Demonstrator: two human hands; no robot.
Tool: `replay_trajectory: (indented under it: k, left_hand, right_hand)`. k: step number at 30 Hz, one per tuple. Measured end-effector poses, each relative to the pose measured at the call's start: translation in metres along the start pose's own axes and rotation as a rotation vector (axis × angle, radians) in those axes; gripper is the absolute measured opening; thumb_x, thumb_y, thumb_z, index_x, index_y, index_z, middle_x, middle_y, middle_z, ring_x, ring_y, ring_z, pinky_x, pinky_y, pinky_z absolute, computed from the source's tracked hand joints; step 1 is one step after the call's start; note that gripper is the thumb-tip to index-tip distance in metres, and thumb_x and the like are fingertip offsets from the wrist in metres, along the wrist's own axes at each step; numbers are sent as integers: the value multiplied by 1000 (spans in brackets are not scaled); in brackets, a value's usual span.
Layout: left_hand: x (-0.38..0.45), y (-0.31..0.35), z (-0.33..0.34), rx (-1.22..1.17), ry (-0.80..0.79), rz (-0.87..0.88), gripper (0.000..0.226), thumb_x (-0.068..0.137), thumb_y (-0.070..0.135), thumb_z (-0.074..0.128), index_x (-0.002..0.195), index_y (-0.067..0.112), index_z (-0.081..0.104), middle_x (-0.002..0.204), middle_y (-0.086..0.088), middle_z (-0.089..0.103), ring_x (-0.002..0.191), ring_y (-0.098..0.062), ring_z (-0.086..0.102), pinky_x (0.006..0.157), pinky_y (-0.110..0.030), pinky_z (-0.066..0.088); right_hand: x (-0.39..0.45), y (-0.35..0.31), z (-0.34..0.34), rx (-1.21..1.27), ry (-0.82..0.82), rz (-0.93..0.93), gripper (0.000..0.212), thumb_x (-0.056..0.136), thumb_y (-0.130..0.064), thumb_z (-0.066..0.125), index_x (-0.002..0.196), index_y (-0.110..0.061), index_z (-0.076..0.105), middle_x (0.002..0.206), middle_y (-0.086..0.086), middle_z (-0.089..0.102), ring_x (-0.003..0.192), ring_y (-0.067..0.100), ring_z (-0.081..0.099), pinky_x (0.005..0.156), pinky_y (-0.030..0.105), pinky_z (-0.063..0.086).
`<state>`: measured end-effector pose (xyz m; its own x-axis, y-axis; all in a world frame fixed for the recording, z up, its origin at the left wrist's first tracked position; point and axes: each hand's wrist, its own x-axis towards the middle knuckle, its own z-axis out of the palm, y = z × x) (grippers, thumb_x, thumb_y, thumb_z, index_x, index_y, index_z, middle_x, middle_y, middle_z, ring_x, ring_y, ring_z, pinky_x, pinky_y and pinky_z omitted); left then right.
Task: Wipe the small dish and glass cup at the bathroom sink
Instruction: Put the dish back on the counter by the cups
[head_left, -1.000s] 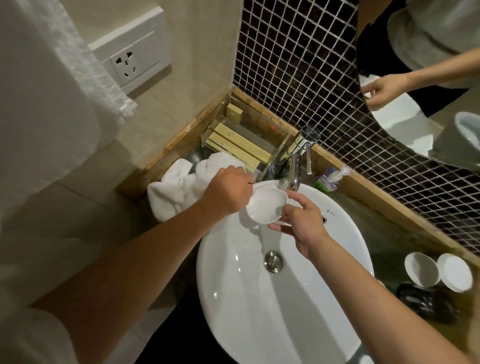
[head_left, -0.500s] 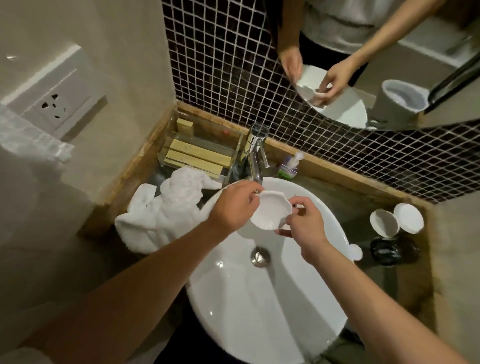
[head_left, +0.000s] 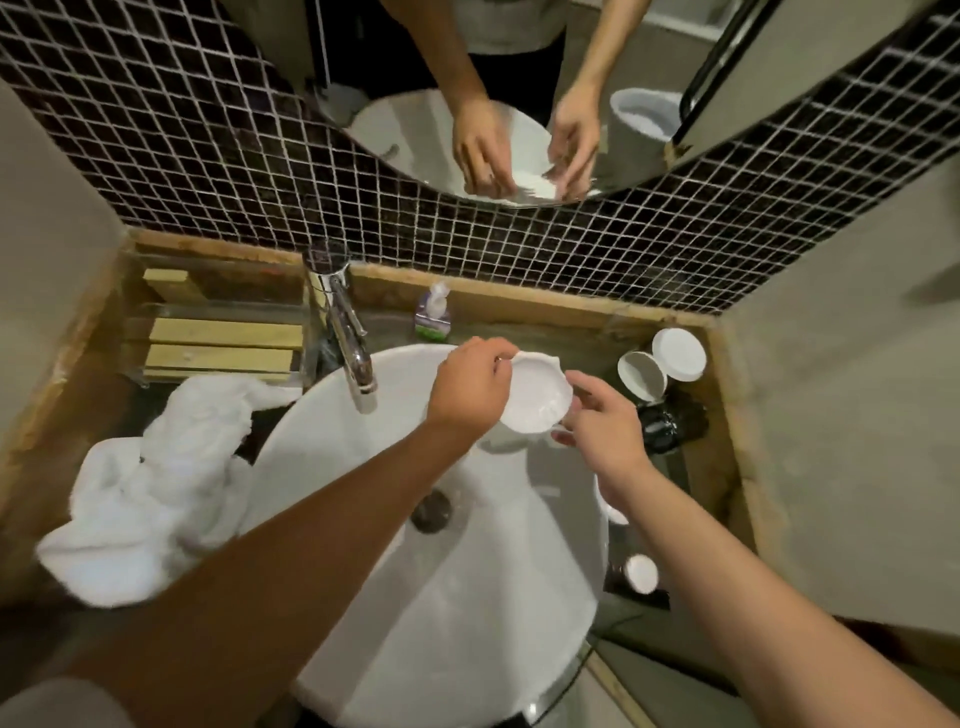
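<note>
A small white dish with a wavy rim hangs tilted over the back right rim of the white sink. My left hand grips its left edge, fingers curled over the rim. On the right edge, my right hand pinches the dish between thumb and fingers. A dark glass cup stands on the counter just right of my right hand, apart from it.
A chrome faucet rises left of the dish. A crumpled white towel lies left of the basin. Two white cups sit behind the dark glass. A small soap bottle and a wooden tray stand along the back ledge.
Both hands have carried the dish from under the faucet to the right side of the basin. My view has swung right, toward the mirror and cups.
</note>
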<state>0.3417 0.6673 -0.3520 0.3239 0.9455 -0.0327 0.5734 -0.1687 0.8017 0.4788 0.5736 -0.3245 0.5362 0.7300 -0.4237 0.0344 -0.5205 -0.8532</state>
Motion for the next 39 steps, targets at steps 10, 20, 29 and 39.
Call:
replay_trajectory:
  k: [10, 20, 29, 39]
  left_hand:
    - [39, 32, 72, 30, -153, -116, 34, 92, 16, 49, 123, 13, 62, 120, -4, 51, 95, -17, 50, 79, -26, 38]
    - [67, 29, 103, -40, -317, -137, 59, 83, 1, 59, 137, 23, 48, 135, -2, 45, 114, -21, 50, 79, -21, 41]
    - [87, 11, 113, -100, -418, -257, 67, 79, 1, 58, 140, 21, 41, 135, -5, 52, 118, -24, 53, 95, -41, 52]
    - [108, -12, 116, -165, -506, -337, 71, 76, -9, 54, 141, 17, 39, 133, -6, 55, 114, -24, 57, 99, -42, 50]
  right_hand:
    - [78, 13, -51, -159, 39, 58, 49, 86, 5, 57, 127, -22, 61, 112, 0, 65, 102, 22, 61, 77, 35, 59]
    - [130, 24, -63, -363, -20, 34, 67, 84, 4, 68, 142, -22, 49, 134, 4, 59, 118, 25, 56, 96, 42, 55]
    - [149, 36, -57, -400, -19, 42, 69, 79, 3, 71, 140, -21, 49, 113, -5, 53, 103, 16, 51, 91, 38, 56]
    - [164, 42, -49, -425, -25, 79, 65, 81, -2, 69, 140, -20, 49, 117, 2, 60, 106, 23, 59, 91, 39, 56]
